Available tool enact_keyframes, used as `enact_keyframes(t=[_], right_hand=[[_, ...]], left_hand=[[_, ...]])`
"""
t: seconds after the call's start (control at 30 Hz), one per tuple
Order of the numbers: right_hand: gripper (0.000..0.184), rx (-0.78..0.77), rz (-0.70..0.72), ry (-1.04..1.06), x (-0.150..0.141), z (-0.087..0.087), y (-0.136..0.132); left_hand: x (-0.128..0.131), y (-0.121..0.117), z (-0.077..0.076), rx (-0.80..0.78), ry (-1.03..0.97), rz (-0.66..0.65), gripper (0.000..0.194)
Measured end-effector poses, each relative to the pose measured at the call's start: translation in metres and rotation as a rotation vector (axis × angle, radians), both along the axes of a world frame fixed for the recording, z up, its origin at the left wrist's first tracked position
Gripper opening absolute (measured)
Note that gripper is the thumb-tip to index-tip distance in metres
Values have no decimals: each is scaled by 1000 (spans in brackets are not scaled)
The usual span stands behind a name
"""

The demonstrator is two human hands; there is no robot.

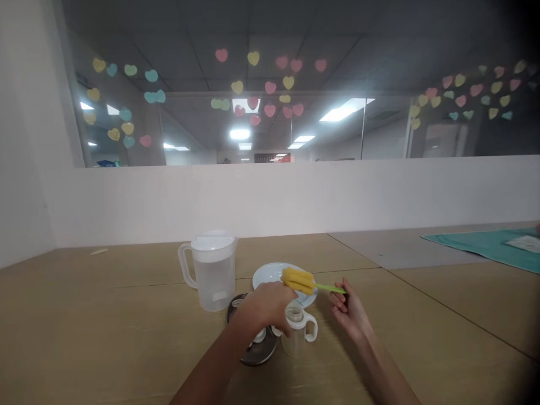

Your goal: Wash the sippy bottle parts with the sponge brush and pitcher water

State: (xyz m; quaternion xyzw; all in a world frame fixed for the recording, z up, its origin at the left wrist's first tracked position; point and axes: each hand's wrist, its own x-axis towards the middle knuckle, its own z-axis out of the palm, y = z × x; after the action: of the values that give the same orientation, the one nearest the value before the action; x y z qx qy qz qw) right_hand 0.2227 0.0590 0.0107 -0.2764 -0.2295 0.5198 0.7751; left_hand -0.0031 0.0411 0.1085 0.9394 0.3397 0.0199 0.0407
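Observation:
My right hand (351, 309) is closed round the thin green handle of a bottle brush with a yellow sponge head (298, 280). The brush lies nearly level in the air, its head to the left above the bottle's mouth. A clear baby bottle (294, 340) with a white two-handled collar stands upright and uncapped on the table. My left hand (270, 306) curls against the bottle's left side, a finger over its left handle; the other fingers are partly hidden. Under my left wrist lies an oval metal tray (260, 355) with small white parts on it, mostly covered by my arm.
A translucent lidded pitcher (214, 275) stands behind the tray, at left. Behind the bottle is a white plate (265, 274). A teal cloth (472, 246) lies at the far right, and a small flat tan piece (99, 251) at the far left. A wall with a window borders the table.

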Motion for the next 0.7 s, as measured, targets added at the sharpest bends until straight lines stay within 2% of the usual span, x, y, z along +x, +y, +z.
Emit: enact_keyframes(t=[0.1, 0.23, 0.37, 0.53, 0.7], right_hand=[[29, -15, 69, 79, -2, 6, -4], [32, 14, 57, 138, -1, 9, -7], [32, 49, 56, 169, 2, 6, -6], [29, 65, 55, 250, 5, 3, -5], [32, 58, 28, 166, 5, 4, -6]], left_hand=[[7, 2, -9, -49, -11, -61, 50], [9, 17, -21, -78, -60, -110, 47], [7, 28, -27, -125, -79, -137, 48], [5, 33, -27, -186, -54, -140, 59], [1, 32, -18, -214, -157, -116, 56]])
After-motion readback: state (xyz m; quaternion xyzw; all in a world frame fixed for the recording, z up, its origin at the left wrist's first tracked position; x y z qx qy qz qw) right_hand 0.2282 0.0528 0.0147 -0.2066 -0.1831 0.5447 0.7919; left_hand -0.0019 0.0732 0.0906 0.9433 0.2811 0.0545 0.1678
